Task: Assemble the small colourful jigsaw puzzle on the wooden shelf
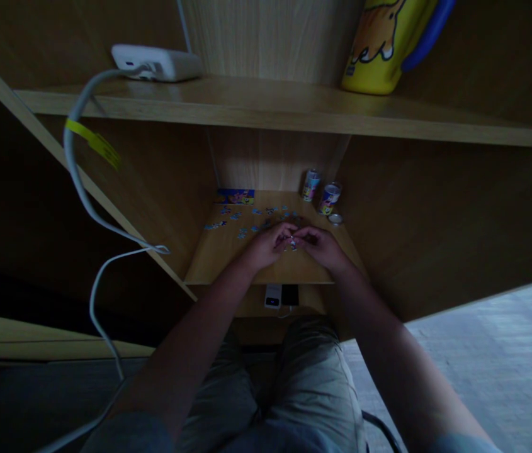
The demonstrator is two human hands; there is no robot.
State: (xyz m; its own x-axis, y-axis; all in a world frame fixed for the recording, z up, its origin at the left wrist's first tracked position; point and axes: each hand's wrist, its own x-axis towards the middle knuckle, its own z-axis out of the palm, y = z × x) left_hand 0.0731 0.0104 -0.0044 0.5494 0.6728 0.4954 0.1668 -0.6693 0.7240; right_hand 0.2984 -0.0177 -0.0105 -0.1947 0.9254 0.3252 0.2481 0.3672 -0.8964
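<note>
Both my hands meet over a small wooden desk surface [218, 264] deep in a dim alcove. My left hand [268, 244] and my right hand [321, 245] are pinched together around a small pale puzzle piece [292, 241] held between their fingertips. Several blue puzzle pieces [242, 221] lie scattered on the wood just beyond my fingers. A colourful puzzle picture card [236, 197] leans at the back of the surface.
Two small printed cans [321, 191] and a round lid [335, 219] stand at the back right. A white power strip [157, 61] with a hanging cable [87, 201] and a yellow mug [386, 44] sit on the shelf above. Small devices [281, 295] lie below the desk edge.
</note>
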